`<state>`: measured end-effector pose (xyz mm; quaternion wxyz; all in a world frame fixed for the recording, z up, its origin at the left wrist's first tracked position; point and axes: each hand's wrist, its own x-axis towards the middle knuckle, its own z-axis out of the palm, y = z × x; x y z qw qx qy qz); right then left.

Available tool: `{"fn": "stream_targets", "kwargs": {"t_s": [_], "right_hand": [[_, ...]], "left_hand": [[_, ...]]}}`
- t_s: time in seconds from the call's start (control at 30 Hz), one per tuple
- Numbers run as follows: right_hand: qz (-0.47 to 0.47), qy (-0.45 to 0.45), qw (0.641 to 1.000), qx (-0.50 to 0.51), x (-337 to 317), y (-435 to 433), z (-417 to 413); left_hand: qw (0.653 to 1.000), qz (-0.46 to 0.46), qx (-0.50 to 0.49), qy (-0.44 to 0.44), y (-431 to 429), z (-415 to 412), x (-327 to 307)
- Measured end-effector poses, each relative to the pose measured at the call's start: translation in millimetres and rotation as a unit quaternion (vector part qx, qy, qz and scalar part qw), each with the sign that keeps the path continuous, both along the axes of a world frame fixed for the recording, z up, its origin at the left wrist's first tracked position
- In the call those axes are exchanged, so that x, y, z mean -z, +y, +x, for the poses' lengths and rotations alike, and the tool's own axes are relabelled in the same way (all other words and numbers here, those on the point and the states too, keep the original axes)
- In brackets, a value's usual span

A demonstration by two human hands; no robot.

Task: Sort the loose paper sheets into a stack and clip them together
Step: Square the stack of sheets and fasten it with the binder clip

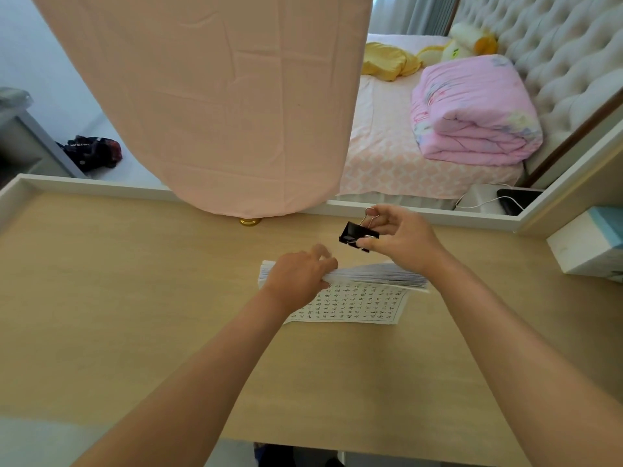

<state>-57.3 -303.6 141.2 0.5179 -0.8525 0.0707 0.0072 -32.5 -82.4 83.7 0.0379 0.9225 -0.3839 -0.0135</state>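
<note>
A person's left hand (pixel 300 276) grips the paper stack (pixel 377 275), apparently raised off a printed sheet (pixel 357 306) beneath that hand; the right hand (pixel 403 237), just beyond, pinches a black binder clip (pixel 356 234).

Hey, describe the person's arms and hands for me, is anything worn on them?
Nothing worn shows. The left hand and right hand have no gloves, and no ring is visible. No watch or band shows either, and the forearms are bare to the picture's lower edge, with no sleeve in view.
</note>
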Motion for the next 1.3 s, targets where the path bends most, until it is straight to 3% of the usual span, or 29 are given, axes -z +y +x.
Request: {"fn": "stream_targets", "kwargs": {"t_s": [0.2, 0.37, 0.67, 1.17, 1.3], "right_hand": [[-0.08, -0.067, 0.993, -0.048, -15, 13, -26], [-0.205, -0.082, 0.971, -0.094, -14, 25, -38], [-0.3, -0.133, 0.942, -0.065, 0, 39, -40], [-0.277, -0.031, 0.956, -0.094, 7, 37, -31], [-0.22, 0.058, 0.964, -0.14, -2, 31, -23]], "left_hand": [[0.999, 0.006, -0.031, 0.009, -5, 6, -3], [0.999, 0.004, -0.046, 0.005, -7, 12, -4], [0.999, -0.009, -0.047, 0.002, -6, 13, -1], [0.998, -0.029, -0.059, 0.005, -2, 10, 1], [0.998, -0.023, -0.056, 0.001, -1, 8, 1]]}}
